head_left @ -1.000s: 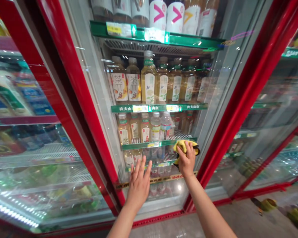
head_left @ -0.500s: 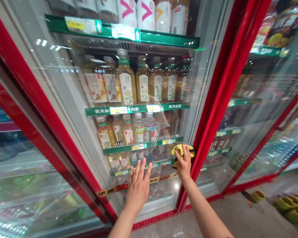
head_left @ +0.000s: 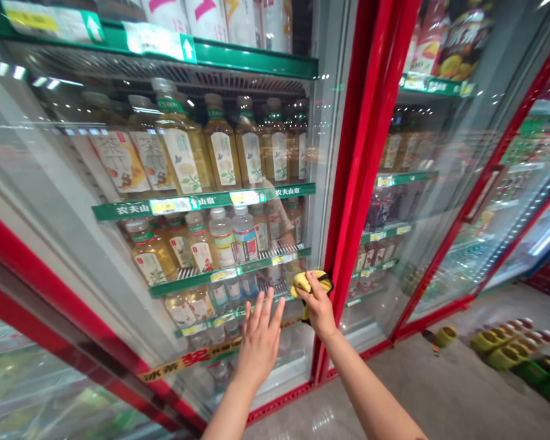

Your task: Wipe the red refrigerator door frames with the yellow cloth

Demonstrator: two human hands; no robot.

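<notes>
In the head view, my right hand [head_left: 319, 305] grips a bunched yellow cloth [head_left: 303, 283] with dark edging. The cloth lies against the lower right part of a glass cooler door [head_left: 327, 140], beside its red frame [head_left: 348, 183]. My left hand [head_left: 260, 336] has its fingers spread in front of the same glass, holding nothing; whether it touches the pane I cannot tell. Behind the glass, bottled drinks [head_left: 224, 153] line several shelves with green price strips [head_left: 275, 193]. A printed yellow strip [head_left: 174, 365] crosses the door low down, partly hidden by my left hand.
To the right stands another red-framed door with a handle [head_left: 483, 194]. Yellow crates of bottles [head_left: 504, 345] and green crates [head_left: 547, 376] sit on the grey floor [head_left: 394, 385]. A further cooler [head_left: 22, 379] fills the lower left.
The view has turned to the right and come nearer the shelves, so the door sits further left. My right hand and the cloth appear further left and slightly lower, still near the frame.
</notes>
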